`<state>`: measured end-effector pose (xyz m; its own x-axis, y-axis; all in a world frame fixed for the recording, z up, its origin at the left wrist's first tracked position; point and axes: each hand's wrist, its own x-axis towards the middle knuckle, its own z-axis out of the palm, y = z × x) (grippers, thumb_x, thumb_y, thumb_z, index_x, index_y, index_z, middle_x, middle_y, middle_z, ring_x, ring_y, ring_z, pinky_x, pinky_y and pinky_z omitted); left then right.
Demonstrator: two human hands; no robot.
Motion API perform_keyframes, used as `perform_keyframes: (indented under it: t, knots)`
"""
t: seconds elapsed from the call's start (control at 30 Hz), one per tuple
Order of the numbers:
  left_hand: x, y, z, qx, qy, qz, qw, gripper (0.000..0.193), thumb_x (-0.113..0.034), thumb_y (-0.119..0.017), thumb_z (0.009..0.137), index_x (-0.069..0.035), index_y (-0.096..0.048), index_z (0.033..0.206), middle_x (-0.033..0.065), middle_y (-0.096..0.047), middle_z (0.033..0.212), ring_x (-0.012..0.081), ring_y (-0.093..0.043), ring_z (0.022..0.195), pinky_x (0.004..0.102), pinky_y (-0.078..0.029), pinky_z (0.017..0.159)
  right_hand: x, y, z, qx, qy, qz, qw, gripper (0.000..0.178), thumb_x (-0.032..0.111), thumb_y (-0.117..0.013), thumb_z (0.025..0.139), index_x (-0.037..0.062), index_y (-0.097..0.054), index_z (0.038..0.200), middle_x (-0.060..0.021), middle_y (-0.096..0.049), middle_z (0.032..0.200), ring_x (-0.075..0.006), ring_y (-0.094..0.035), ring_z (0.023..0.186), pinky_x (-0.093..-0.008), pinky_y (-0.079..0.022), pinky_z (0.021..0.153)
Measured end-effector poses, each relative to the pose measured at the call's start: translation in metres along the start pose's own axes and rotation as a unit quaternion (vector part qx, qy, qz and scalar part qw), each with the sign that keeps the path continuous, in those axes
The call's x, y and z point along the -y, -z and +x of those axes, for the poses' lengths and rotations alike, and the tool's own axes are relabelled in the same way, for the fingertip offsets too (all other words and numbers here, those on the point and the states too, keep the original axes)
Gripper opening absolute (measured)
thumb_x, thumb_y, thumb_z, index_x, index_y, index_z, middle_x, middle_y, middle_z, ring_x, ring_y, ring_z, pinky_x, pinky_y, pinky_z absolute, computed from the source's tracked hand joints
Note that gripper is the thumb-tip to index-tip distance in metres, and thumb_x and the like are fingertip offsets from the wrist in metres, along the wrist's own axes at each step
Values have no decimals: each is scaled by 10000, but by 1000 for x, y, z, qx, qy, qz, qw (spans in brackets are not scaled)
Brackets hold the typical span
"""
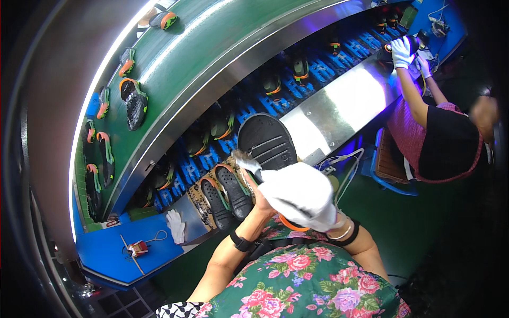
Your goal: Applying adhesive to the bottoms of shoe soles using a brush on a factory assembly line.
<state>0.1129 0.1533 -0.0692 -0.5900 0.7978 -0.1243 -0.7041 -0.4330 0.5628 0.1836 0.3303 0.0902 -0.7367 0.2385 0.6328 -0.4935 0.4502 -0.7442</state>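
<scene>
A black clog [268, 139] is held up in front of me, its broad ridged end pointing away. Part of an orange strap [292, 224] shows below my hands. My bare left hand [260, 199], with a black band at the wrist, closes on the clog's left side. White-gloved, my right hand [299, 193] is bent over the clog with closed fingers. A small brush [247, 160] with greyish bristles sticks out from this glove over the clog's edge. The glove hides most of the brush handle and the clog's middle.
Two black clogs [233, 192] stand on a worn board to the left. A white glove [175, 226] lies by a blue table [119, 249]. Clogs ride a blue-slatted conveyor [318, 69]; others lie on the green belt [212, 45]. A co-worker [450, 132] sits at right.
</scene>
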Motion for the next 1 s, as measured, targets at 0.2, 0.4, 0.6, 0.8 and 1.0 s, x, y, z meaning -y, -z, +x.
perform_keyframes:
  t: [0.2,0.4,0.6,0.8,1.0]
  knots:
    - [-11,-59,21,-222,-66,-35,972,938,-861,-259,959,-118,-534,1460,72,-645,1323,246,-599,1243,404,-438,1140,-8,9,-4,-35,-18,-47,998,280,0,-779,788,50,-783,1064,-159,-772,1086,-303,-738,971,-390,-568,853]
    - [-5,-29,15,-43,-59,-125,989,932,-867,-273,951,-111,-569,1410,79,-652,1325,249,-611,1231,418,-455,1124,0,-5,-4,23,16,10,1000,369,28,-791,786,54,-773,1154,-119,-768,1074,-293,-720,985,-396,-568,850]
    - [-2,-17,14,18,-46,-235,971,1080,-954,-268,866,-67,-542,1419,141,-656,1312,312,-642,1178,471,-510,1048,-3,-6,-9,34,7,-30,999,364,6,-742,835,34,-746,1198,-110,-749,1187,-309,-714,1052,-442,-550,963]
    - [-10,-21,23,22,-42,-186,981,1076,-951,-290,865,-53,-550,1398,148,-656,1293,304,-645,1162,462,-519,1030,-15,4,3,-22,-5,24,999,296,11,-788,790,46,-784,1084,-106,-784,1032,-307,-737,936,-400,-581,817]
    - [-21,-28,24,24,-37,-138,989,1073,-948,-312,864,-39,-558,1378,156,-657,1275,296,-648,1145,453,-529,1012,-7,-10,-9,66,31,-5,997,336,36,-794,811,92,-783,1142,-103,-766,1108,-294,-728,983,-446,-565,940]
